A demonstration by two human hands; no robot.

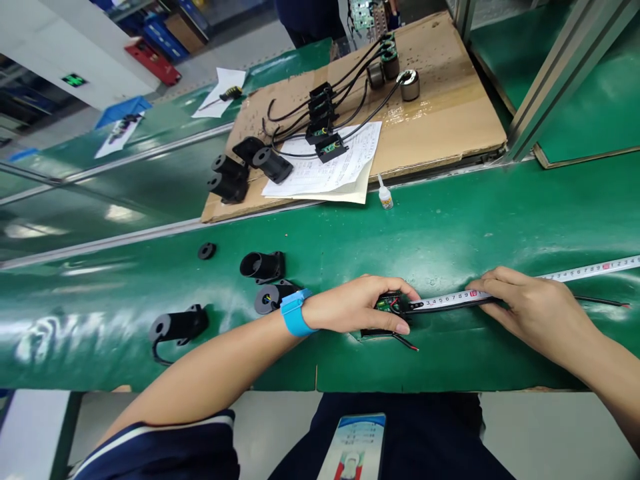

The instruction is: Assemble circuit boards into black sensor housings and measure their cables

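Note:
My left hand [353,303], with a blue wrist band [296,313] on its wrist, is closed around a small black housing with a green circuit board [389,304]. Short red and black wires [406,343] stick out below it. From the housing a black cable [597,301] runs right, its stripped end lying past my other hand. Along the cable lies a tape measure blade [450,299], its end at the housing's edge. My right hand [530,307] pinches blade and cable together near the 10 mark; the blade continues beyond it to the right edge.
Black cylindrical housings [180,325] and a black ring [207,251] sit on the green bench [350,240] at left. A small glue bottle [385,195] stands by the cardboard [440,133], which bears papers [345,167], wired boards [323,110] and metal cylinders [410,87]. A person [310,20] stands behind.

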